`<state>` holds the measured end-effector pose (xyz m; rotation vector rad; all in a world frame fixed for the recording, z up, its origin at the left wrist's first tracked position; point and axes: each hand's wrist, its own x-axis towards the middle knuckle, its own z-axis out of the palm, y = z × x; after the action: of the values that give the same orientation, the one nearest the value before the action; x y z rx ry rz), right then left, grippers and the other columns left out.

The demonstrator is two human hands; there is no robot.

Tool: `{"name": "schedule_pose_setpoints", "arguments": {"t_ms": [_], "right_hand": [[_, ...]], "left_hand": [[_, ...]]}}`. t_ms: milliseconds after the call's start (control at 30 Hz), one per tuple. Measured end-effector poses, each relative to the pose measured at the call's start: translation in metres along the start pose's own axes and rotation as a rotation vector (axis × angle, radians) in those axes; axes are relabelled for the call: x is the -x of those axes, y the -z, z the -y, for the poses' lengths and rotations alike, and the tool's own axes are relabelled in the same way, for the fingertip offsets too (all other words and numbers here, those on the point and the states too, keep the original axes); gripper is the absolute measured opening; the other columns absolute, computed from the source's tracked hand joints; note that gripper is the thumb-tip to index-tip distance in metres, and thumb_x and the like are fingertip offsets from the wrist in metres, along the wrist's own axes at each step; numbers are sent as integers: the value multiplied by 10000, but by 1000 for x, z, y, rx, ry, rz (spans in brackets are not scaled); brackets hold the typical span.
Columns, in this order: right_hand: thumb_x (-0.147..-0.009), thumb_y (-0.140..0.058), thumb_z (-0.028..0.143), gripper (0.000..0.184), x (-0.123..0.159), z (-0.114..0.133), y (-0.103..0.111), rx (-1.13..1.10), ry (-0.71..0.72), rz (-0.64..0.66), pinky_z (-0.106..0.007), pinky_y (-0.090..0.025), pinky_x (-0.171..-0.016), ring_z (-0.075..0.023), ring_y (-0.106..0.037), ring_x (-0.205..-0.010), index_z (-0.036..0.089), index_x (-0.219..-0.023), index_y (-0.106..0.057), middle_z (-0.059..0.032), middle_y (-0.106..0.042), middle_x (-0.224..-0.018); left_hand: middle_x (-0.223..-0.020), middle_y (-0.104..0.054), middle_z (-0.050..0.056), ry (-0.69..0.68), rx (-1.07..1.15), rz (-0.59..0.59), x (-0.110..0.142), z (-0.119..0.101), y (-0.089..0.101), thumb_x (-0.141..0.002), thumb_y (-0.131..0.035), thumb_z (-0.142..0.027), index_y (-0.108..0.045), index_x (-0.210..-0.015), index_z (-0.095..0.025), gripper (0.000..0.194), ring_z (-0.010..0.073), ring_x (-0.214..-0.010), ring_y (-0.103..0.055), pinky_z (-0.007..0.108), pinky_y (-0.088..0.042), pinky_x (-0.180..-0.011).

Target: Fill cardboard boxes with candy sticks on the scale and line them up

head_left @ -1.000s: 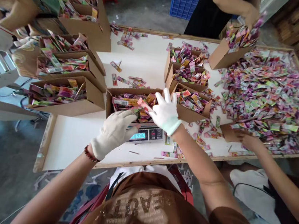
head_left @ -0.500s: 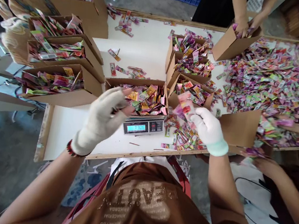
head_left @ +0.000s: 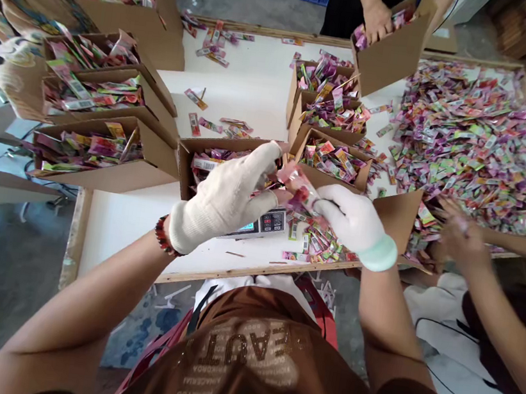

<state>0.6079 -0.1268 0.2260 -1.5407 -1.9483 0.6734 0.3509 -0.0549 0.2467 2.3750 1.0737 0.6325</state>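
Both my hands wear white knit gloves. My right hand is closed on a small bunch of coloured sachets, held just right of the digital scale. My left hand hovers over the scale and the open cardboard box of sachets that rests on it; its fingers are stretched toward the bunch and touch it. Loose sachets lie on the white table under my right hand.
Several sachet-filled boxes stand at the left and behind the scale. A big heap of sachets covers the table's right. A person at right reaches in with a hand beside a box; another at the far side holds a box.
My right hand brought its bunch of sachets left toward the scale. My left hand swung right to meet it. The far person lifted their box off the table.
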Motion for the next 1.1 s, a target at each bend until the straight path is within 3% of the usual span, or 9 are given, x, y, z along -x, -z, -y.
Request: {"name": "schedule_pose_setpoints", "arguments": {"t_ms": [167,300,400,467,533,633,833,967,1100], "right_hand": [[-1000,-521,421,272,44,-64,26,210,-313,210,-297,-492,-765,-194,-674,-777,234,-942,-710,-31,-731,-872],[-936,-586,480,279,60,-112,24,434,-499,446,-339,-505,-838,-250,-694,-925,253,-980,-744,-66,-734,-1039],[-920,-618,464,464,37,-140,11,578,-479,304,-371,-488,-955,-299,-645,-1168,240,-1323,-669,-116,-632,-1393],[-934,-607,429,605,6,-159,1,683,-495,177,-378,-447,-1012,-314,-575,-1295,189,-1485,-540,-159,-532,-1521],[-918,-632,394,637,-28,-178,-9,776,-575,207,-395,-407,-1021,-317,-580,-1283,166,-1503,-519,-192,-562,-1484],[-871,-673,311,469,-67,-198,-20,805,-664,387,-391,-387,-969,-276,-670,-1089,163,-1316,-690,-181,-722,-1229],[-876,-659,336,292,-77,-181,-17,822,-601,363,-334,-415,-758,-237,-678,-857,221,-1095,-815,-150,-788,-1005],[-877,-667,368,274,-57,-150,4,879,-576,269,-357,-400,-698,-275,-680,-796,235,-1055,-828,-173,-781,-914],[-913,-628,427,318,-31,-106,22,926,-560,193,-359,-383,-667,-315,-708,-870,206,-1046,-815,-184,-781,-966]], "left_hand": [[-1105,-718,118,121,-217,96,13,24,-2,-967,-574,-495,-665,-1213,-176,413,263,-1007,-684,360,-525,-857],[-1102,-713,114,208,-273,125,18,33,1,-985,-527,-512,-686,-1132,-192,387,269,-1020,-671,379,-512,-903],[-1123,-714,124,213,-398,290,19,32,-15,-908,-653,-509,-692,-1139,-201,387,302,-1028,-672,405,-522,-882],[-1119,-720,154,192,-484,448,20,33,-34,-890,-686,-357,-697,-1166,-188,324,327,-1041,-677,406,-532,-836],[-1104,-729,183,184,-520,550,23,39,-50,-911,-586,-165,-700,-1196,-170,307,330,-1032,-690,399,-535,-797],[-1069,-744,176,217,-491,611,40,58,-57,-920,-434,-56,-715,-1211,-186,425,320,-984,-709,402,-543,-758],[-1167,-754,139,335,-443,570,139,131,-11,-852,-430,-36,-741,-1243,-232,537,296,-1086,-696,375,-561,-799],[-1172,-774,92,481,-450,451,216,204,27,-920,-438,-238,-766,-1187,-245,422,311,-1089,-702,415,-559,-857],[-1094,-793,56,550,-522,443,246,275,43,-973,-371,-309,-760,-1150,-245,431,300,-1040,-712,373,-519,-811]]}}
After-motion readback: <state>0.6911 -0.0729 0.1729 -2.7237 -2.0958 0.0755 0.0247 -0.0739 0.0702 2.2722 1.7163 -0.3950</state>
